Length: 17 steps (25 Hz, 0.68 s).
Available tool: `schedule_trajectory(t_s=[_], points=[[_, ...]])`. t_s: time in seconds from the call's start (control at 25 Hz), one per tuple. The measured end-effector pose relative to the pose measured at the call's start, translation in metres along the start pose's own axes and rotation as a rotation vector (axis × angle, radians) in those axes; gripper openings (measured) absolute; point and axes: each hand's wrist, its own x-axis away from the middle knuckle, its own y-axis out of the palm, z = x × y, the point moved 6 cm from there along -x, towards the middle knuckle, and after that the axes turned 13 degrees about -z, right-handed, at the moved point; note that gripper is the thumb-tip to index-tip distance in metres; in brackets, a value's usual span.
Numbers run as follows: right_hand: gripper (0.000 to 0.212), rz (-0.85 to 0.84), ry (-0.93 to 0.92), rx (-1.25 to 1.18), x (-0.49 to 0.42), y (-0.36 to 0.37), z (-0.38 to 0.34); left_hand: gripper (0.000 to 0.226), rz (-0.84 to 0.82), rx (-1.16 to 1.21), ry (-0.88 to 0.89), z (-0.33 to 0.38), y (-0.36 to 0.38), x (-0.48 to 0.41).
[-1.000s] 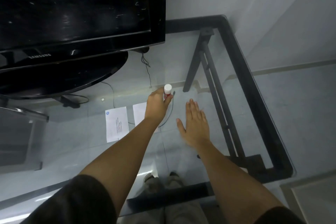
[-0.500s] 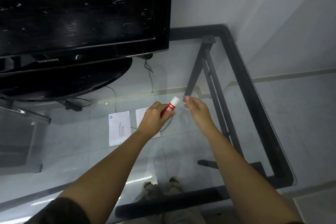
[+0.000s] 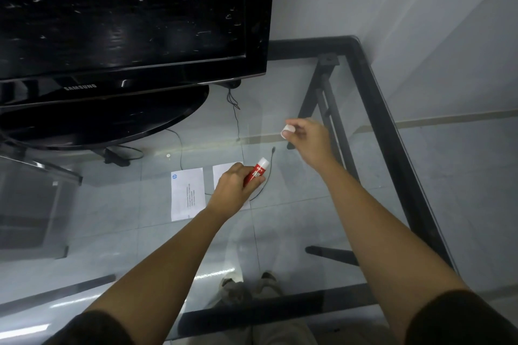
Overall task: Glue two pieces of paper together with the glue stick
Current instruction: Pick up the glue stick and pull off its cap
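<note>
Gripped in the closed left hand (image 3: 234,189): red glue stick (image 3: 256,173), tilted, white end pointing away from the TV (image 3: 123,36). White cap (image 3: 288,130) is pinched in the right hand (image 3: 307,138), apart from the stick. Two papers (image 3: 187,193) are seen on the glass table (image 3: 392,131), just below the TV base, one partly hidden by the left hand.

A red glue stick (image 3: 257,172) with white lettering and a white tip is tilted up to the right, its white cap (image 3: 288,129) off and well apart. Two white paper sheets (image 3: 187,193) lie side by side, flat on glass.
</note>
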Motion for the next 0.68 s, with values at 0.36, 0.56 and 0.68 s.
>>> schedule_trajectory(t_s=[0.36, 0.56, 0.68], points=[[0.073, -0.168, 0.065, 0.201, -0.003, 0.040, 0.030, 0.036, 0.103, -0.001, 0.033, -0.009, -0.022, 0.012], [0.049, 0.024, -0.071, 0.170, 0.022, 0.004, -0.015, 0.036, 0.126, 0.137, 0.035, 0.005, -0.045, 0.020], [0.029, 0.029, -0.095, 0.072, 0.054, 0.000, -0.051, 0.032, 0.198, 0.208, 0.054, 0.020, -0.073, 0.033]])
